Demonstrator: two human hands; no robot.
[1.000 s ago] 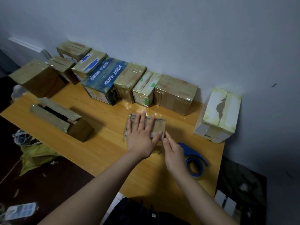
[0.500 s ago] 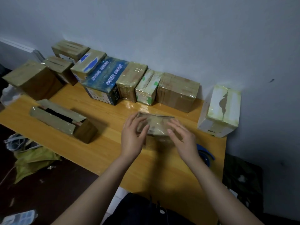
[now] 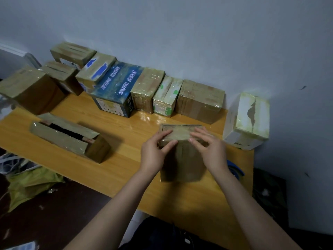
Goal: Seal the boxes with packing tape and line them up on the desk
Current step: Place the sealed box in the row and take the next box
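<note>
A small brown taped box (image 3: pixel 181 159) stands upright near the desk's front right. My left hand (image 3: pixel 156 152) grips its upper left edge and my right hand (image 3: pixel 210 150) grips its upper right edge, fingers over the top. A blue tape dispenser (image 3: pixel 235 169) lies just right of it, mostly hidden behind my right wrist. Several sealed boxes line the wall, among them a dark blue printed box (image 3: pixel 117 87) and a brown box (image 3: pixel 200 100). A white box with torn tape (image 3: pixel 249 120) stands apart at the right. An unsealed long box (image 3: pixel 68 136) lies at the left with its flaps open.
The wooden desk (image 3: pixel 126 159) ends close to my body and at the right beside the dispenser. A large brown box (image 3: pixel 30 89) sits at the far left corner. A yellow bag (image 3: pixel 30 184) and cables lie on the dark floor to the left.
The small box lay flat under my left palm; both hands lifted it and turned it upright. The right hand moved from beside the dispenser onto the box.
</note>
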